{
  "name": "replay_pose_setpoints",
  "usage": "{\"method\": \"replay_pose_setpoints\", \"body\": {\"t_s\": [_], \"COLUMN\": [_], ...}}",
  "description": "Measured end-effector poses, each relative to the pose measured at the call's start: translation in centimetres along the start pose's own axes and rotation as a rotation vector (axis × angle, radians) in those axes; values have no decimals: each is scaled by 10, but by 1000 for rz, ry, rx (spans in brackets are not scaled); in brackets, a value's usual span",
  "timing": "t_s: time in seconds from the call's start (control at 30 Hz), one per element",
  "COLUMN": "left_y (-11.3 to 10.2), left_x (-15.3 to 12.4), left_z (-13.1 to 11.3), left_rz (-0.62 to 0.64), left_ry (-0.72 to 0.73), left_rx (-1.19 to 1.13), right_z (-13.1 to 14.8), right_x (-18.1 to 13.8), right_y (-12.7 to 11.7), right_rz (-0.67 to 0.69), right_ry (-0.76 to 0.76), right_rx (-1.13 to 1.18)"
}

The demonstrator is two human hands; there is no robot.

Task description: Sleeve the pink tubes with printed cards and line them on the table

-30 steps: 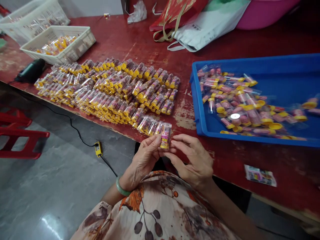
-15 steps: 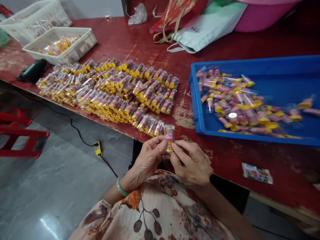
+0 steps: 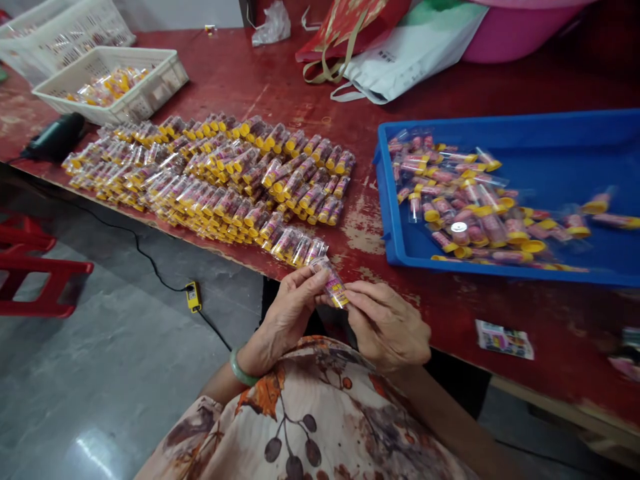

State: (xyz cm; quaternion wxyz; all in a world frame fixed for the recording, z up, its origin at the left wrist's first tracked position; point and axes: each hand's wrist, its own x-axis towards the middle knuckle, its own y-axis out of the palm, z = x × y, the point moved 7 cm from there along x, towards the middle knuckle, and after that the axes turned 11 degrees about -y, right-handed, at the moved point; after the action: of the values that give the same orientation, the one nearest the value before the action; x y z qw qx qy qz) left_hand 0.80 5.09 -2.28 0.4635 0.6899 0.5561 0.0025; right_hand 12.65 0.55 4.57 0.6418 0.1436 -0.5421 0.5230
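A small clear tube [image 3: 335, 287] with a printed sleeve and a yellow end is held between my hands near the table's front edge. It tilts, its upper end leaning left. My left hand [image 3: 293, 303], with a green bangle on the wrist, pinches the tube's side between thumb and fingers. My right hand [image 3: 390, 327] has its thumb and fingertips closed on the yellow lower end. Just beyond my left hand, rows of stacked sleeved tubes [image 3: 225, 173] with yellow caps cover the table. Loose tubes [image 3: 470, 200] with pink contents lie in a blue tray [image 3: 565, 140].
On the red table [image 3: 225, 73] stand a white crate [image 3: 165, 73] of yellow-capped pieces and a taller white crate [image 3: 100, 27]. A dark heat-gun-like tool [image 3: 55, 137], bags [image 3: 410, 60], a pink basin [image 3: 520, 33] and printed sleeves [image 3: 504, 339] also lie there. A red stool [image 3: 45, 280] stands left.
The tube has turned from upright to tilted, its top leaning left. Both hands keep hold of it. The whole view has shifted slightly.
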Motion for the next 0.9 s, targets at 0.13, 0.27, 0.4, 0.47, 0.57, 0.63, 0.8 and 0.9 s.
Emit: {"method": "replay_pose_setpoints", "body": {"t_s": [0.13, 0.27, 0.4, 0.47, 0.57, 0.63, 0.8, 0.9], "left_y": [6, 8, 13, 16, 22, 26, 33, 37], "left_x": [-1, -3, -5, -7, -11, -13, -15, -18], "left_z": [0, 6, 13, 14, 18, 21, 26, 30], "left_rz": [40, 34, 42, 30, 23, 50, 155, 227], "left_ry": [-31, -71, -78, -46, -17, -34, -167, -281], "left_rx": [44, 61, 82, 74, 69, 91, 282, 407], "right_z": [-10, -20, -22, -19, -15, -13, -19, -20], "right_x": [-2, -10, -15, -14, -12, -11, -11, -9], "right_y": [-11, -24, -34, -37, -40, -43, -42, -44], "right_rz": [-49, -124, -132, -137, -124, -132, -18, 50], "right_ry": [155, 344, 411, 367, 286, 245, 295, 283], "right_rx": [47, 4, 35, 83, 99, 97, 301, 383]}}
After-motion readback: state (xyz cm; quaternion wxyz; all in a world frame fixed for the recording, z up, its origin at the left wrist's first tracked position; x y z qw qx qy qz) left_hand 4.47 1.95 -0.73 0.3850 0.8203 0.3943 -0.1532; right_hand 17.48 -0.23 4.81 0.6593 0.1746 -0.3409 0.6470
